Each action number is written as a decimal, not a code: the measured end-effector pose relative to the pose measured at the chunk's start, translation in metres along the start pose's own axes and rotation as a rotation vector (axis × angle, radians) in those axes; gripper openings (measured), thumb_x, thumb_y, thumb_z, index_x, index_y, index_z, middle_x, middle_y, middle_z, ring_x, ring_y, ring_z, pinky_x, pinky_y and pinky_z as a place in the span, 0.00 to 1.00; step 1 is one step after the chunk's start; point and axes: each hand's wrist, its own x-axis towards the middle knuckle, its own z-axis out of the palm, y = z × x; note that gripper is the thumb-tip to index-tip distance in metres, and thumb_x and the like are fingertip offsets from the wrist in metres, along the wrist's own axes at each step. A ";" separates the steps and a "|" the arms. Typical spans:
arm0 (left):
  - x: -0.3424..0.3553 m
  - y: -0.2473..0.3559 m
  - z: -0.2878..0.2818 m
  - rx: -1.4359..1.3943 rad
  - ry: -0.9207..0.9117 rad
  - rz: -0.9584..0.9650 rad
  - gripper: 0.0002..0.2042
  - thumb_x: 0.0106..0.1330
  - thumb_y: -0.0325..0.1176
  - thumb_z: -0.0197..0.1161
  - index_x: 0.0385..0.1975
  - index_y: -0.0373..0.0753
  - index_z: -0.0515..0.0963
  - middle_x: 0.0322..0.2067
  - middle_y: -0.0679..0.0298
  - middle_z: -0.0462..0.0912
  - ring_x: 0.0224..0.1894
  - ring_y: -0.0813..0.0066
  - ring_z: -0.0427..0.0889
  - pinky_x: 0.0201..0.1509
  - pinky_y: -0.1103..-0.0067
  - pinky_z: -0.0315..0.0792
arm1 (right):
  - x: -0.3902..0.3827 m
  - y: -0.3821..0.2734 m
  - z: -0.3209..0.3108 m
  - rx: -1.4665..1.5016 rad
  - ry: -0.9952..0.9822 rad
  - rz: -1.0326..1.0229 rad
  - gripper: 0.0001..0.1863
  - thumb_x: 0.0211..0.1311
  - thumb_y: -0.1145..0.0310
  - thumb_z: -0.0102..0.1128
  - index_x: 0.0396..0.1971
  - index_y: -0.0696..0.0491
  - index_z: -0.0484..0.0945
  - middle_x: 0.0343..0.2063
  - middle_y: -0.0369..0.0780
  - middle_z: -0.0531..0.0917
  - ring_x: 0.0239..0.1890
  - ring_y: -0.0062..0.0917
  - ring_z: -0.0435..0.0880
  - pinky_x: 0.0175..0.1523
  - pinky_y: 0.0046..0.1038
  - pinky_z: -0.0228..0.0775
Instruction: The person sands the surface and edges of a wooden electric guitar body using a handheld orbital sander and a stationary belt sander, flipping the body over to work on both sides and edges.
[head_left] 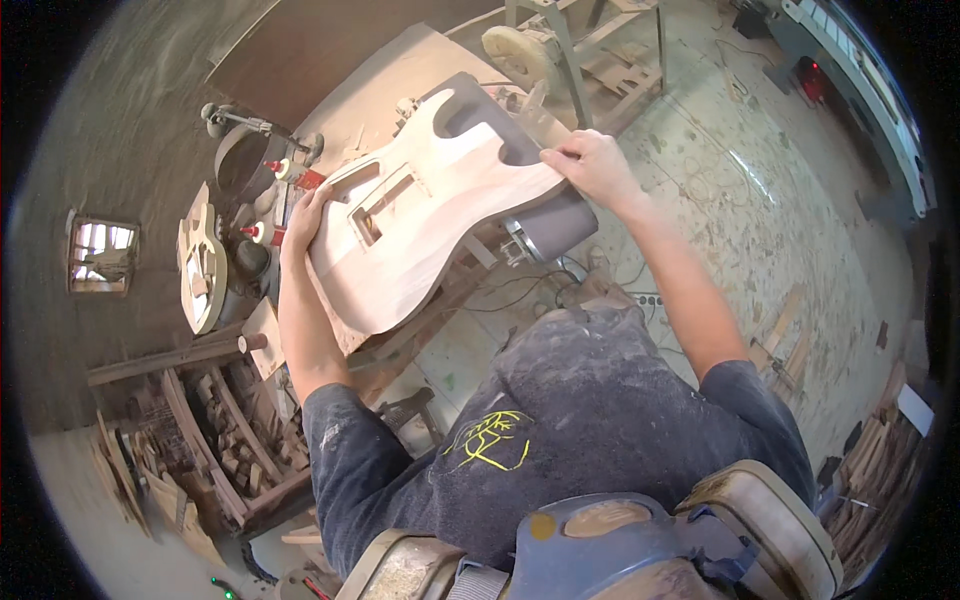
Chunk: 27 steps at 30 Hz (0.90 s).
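Observation:
An unfinished electric guitar body [435,225] of pale bare wood, with routed pockets, lies tilted between both my hands. On its left edge my left hand [304,222] grips the rim, fingers partly hidden. My right hand [598,172] pinches the edge near a horn at the right. Under and behind the body shows a sanding machine's wide grey belt [565,228], with a metal fitting at its near side. Whether the wood presses on the belt, I cannot tell. Two white glue bottles with red caps, one nearer [264,235] and one farther [290,172], stand left of my left hand.
A second guitar-shaped wooden piece [200,265] is at the left wall. Below it, a wooden rack [200,445] holds many offcuts. A wooden board [395,85] lies behind the sander, beside a metal frame [565,65]. Cables cross the dusty floor [740,210]; timber strips [865,470] are stacked at right.

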 end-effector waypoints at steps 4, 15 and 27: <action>0.000 0.009 -0.003 -0.037 0.033 0.025 0.27 0.72 0.52 0.54 0.53 0.31 0.79 0.44 0.56 0.85 0.47 0.68 0.80 0.55 0.76 0.70 | -0.007 -0.005 0.010 -0.007 0.031 -0.009 0.15 0.60 0.59 0.68 0.29 0.57 0.86 0.26 0.46 0.83 0.32 0.41 0.82 0.38 0.37 0.73; -0.003 0.046 0.015 -0.028 0.000 -0.015 0.25 0.72 0.51 0.53 0.53 0.33 0.80 0.44 0.59 0.84 0.44 0.72 0.81 0.51 0.77 0.71 | -0.005 0.007 -0.009 -0.191 0.045 0.142 0.15 0.57 0.54 0.67 0.30 0.52 0.88 0.29 0.41 0.82 0.40 0.38 0.82 0.44 0.38 0.73; -0.014 0.036 -0.004 -0.052 0.021 0.032 0.25 0.73 0.48 0.54 0.55 0.31 0.78 0.42 0.62 0.84 0.44 0.76 0.79 0.50 0.78 0.71 | -0.011 -0.006 0.010 -0.061 0.069 0.092 0.16 0.55 0.54 0.70 0.26 0.54 0.87 0.26 0.41 0.82 0.34 0.38 0.79 0.41 0.38 0.71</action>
